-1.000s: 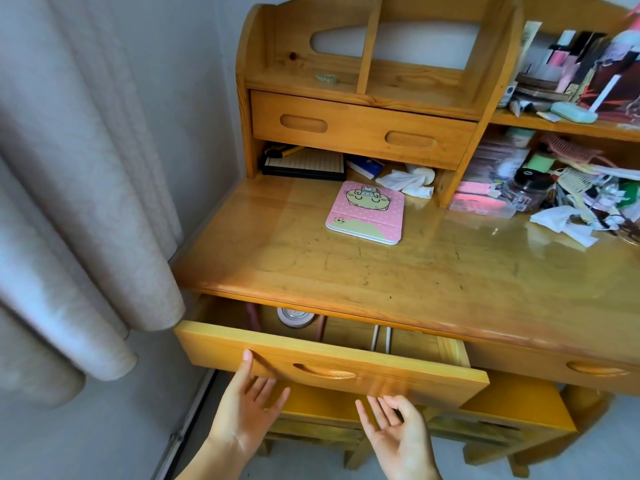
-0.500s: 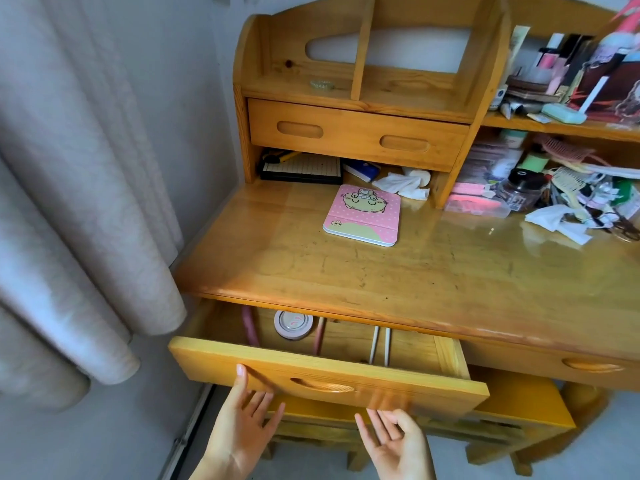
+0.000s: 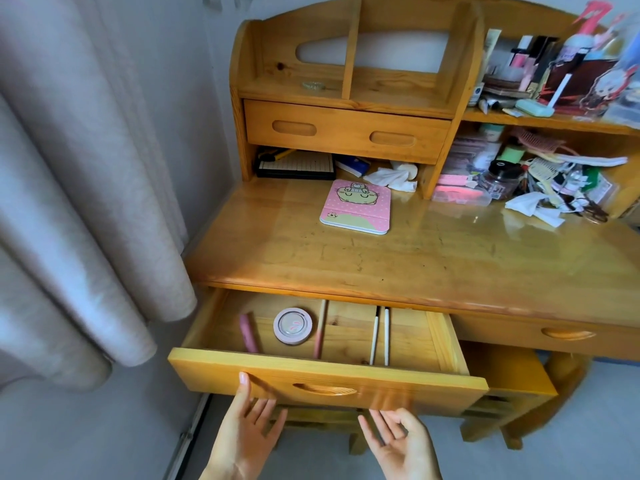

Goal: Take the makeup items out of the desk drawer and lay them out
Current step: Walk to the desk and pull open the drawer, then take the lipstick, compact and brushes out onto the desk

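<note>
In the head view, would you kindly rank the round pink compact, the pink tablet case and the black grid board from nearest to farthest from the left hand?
From the left hand:
1. Round pink compact, inside the open drawer, left part.
2. Pink tablet case, on the desktop, toward the back.
3. Black grid board, farthest, tucked under the hutch's small drawer.

Our left hand [image 3: 246, 433] rises from the lower edge of the frame, palm up, its fingers [image 3: 268, 412] loosely spread and the thumb extended straight upward. Our right hand [image 3: 401, 441] lies just beside it, apart from it, palm up and turned slightly inward, its fingers [image 3: 379, 426] gently curled. Neither hand grasps anything. Only the left wrist is visible.
</note>
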`<action>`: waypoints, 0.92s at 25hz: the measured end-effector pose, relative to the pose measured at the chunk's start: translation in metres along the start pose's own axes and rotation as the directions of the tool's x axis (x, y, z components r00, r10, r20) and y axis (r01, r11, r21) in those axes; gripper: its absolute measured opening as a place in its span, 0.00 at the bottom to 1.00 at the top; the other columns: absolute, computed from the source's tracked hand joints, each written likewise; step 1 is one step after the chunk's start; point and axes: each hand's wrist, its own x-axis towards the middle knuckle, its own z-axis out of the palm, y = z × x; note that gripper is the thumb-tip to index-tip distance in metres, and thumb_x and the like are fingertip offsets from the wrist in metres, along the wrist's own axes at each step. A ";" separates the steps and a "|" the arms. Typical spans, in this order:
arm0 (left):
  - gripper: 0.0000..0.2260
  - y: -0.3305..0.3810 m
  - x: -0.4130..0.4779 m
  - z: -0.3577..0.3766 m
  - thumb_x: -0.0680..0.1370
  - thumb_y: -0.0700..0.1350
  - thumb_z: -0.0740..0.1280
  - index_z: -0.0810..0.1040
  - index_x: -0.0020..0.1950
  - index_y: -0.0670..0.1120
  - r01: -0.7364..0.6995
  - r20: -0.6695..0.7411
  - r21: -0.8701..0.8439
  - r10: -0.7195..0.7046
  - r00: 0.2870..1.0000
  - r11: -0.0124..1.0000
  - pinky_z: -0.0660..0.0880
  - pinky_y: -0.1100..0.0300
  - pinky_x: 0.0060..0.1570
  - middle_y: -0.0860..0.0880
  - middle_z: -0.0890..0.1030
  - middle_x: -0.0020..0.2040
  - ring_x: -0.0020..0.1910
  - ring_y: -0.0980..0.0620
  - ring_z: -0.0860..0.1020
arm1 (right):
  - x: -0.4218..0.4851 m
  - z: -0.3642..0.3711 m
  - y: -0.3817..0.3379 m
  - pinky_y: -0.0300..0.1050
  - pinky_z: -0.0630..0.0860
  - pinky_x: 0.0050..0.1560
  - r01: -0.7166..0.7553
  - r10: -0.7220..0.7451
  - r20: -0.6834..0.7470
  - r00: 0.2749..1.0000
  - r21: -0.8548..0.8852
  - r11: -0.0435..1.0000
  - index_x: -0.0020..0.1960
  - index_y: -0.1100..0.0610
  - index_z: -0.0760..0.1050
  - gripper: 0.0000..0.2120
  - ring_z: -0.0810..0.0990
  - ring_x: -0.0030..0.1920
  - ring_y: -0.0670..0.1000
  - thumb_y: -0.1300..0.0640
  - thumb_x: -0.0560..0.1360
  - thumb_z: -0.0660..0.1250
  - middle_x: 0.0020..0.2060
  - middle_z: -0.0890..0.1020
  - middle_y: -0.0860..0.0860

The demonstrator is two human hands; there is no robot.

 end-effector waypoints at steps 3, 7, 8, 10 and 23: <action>0.43 -0.003 -0.008 -0.007 0.66 0.61 0.68 0.57 0.74 0.43 0.001 0.008 0.020 -0.001 1.000 1.000 0.66 0.43 0.68 0.39 0.66 0.72 0.69 0.43 0.67 | -0.003 -0.008 0.006 0.60 0.78 0.35 0.015 -0.016 -0.017 1.000 -0.013 1.000 0.61 0.61 0.73 0.19 0.75 0.61 0.60 0.70 0.72 0.57 0.56 0.77 0.62; 0.42 -0.007 -0.022 -0.014 0.68 0.61 0.67 0.57 0.74 0.42 0.000 0.008 0.022 0.000 1.000 1.000 0.68 0.44 0.65 0.39 0.65 0.72 0.70 0.43 0.67 | -0.013 -0.018 0.010 0.61 0.78 0.36 0.020 -0.020 0.003 1.000 -0.040 0.999 0.49 0.62 0.74 0.11 0.75 0.59 0.60 0.70 0.72 0.58 0.57 0.76 0.63; 0.41 -0.008 -0.024 -0.015 0.68 0.61 0.67 0.57 0.74 0.42 -0.003 0.008 0.020 0.003 1.000 1.000 0.68 0.45 0.65 0.39 0.65 0.73 0.70 0.43 0.67 | -0.015 -0.020 0.011 0.61 0.78 0.36 0.016 -0.016 0.007 1.000 -0.046 0.999 0.48 0.61 0.74 0.10 0.75 0.58 0.60 0.70 0.72 0.58 0.56 0.77 0.63; 0.42 -0.009 -0.027 -0.015 0.67 0.61 0.67 0.57 0.74 0.43 -0.008 0.018 0.020 0.008 1.000 1.000 0.68 0.45 0.65 0.39 0.65 0.73 0.70 0.43 0.66 | -0.017 -0.022 0.011 0.60 0.79 0.36 0.012 -0.011 0.031 0.999 -0.053 0.999 0.45 0.62 0.73 0.08 0.75 0.59 0.60 0.70 0.72 0.58 0.54 0.77 0.62; 0.38 -0.020 -0.007 -0.031 0.70 0.61 0.66 0.60 0.72 0.41 -0.075 0.103 0.144 0.060 0.993 0.987 0.62 0.44 0.71 0.40 0.69 0.70 0.70 0.43 0.67 | 0.003 -0.035 0.015 0.56 0.79 0.51 0.091 -0.081 0.059 0.995 -0.197 0.976 0.44 0.63 0.71 0.04 0.76 0.58 0.59 0.70 0.73 0.60 0.50 0.79 0.61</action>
